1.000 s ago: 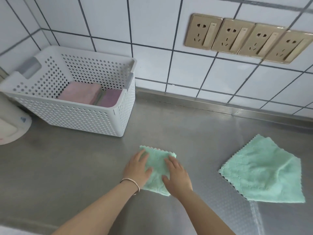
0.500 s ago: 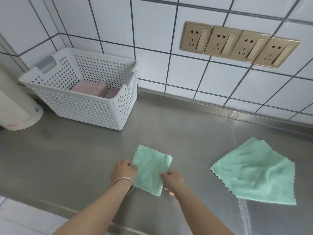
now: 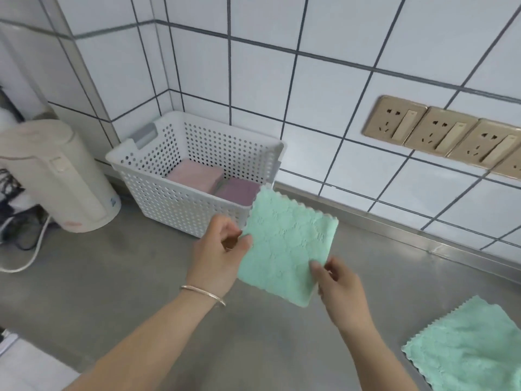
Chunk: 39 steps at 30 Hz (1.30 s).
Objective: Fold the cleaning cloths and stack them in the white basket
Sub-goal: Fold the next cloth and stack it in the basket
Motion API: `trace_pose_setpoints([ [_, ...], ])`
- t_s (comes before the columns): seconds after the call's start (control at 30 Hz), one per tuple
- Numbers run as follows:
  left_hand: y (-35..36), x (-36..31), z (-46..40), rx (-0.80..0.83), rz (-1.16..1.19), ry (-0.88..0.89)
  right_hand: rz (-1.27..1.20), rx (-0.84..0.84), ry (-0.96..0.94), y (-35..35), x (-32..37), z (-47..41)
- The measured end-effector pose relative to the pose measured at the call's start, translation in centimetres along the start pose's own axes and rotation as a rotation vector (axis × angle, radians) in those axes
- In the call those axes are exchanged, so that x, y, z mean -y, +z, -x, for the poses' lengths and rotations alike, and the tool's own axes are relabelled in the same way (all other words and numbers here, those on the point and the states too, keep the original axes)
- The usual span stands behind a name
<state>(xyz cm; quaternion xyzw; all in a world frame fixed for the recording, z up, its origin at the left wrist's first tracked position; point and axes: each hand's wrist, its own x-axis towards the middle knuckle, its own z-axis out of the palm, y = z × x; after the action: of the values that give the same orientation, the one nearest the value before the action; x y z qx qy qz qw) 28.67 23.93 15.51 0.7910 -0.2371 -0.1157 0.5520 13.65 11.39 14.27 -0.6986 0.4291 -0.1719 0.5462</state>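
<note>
Folded green cloth (image 3: 286,244) held in the air, with the white basket (image 3: 194,180) just up and to our left.

We have the cloth pinched at two edges: our left hand (image 3: 218,253) clamped on its left side, our right hand (image 3: 339,286) on its lower right corner, so each grip is closed on fabric. Its far corner already overlaps the basket's near right rim, and the left hand is the nearer one. Inside lie two pink folded stacks (image 3: 214,180) side by side. Below us is a bare steel tabletop (image 3: 118,277), with another green cloth (image 3: 465,345) lying unfolded at lower right. A pale kettle (image 3: 53,176) stands left of the basket against a tiled corner.
</note>
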Motion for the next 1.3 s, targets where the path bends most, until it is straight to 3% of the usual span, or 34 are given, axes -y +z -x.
trace_pose_setpoints([
  [0.1,-4.3,-2.9,-4.6,-0.031,0.003,0.176,-0.054,-0.081,-0.157,2.0,6.5,-2.1],
  [0.2,-8.0,-3.5,-10.7,0.044,-0.089,0.284,-0.084,-0.214,-0.269,5.5,11.5,-5.1],
  [0.37,-9.4,-1.2,-22.4,0.243,-0.328,0.266,0.357,-0.293,-0.309,11.5,15.5,-11.9],
  [0.53,-6.2,3.7,-29.8,0.524,-0.620,0.201,0.907,-0.079,-0.105,15.9,15.3,-18.7],
  [0.73,-1.7,8.3,-33.2,0.815,-0.776,0.178,1.143,0.114,0.223,18.5,12.2,-23.8],
  [0.87,0.5,10.9,-33.8,0.913,-0.809,0.148,1.168,0.201,0.353,19.7,10.3,-25.8],
  [1.3,3.1,14.5,-33.8,0.987,-1.020,0.173,1.301,0.337,0.425,20.9,7.1,-29.3],
])
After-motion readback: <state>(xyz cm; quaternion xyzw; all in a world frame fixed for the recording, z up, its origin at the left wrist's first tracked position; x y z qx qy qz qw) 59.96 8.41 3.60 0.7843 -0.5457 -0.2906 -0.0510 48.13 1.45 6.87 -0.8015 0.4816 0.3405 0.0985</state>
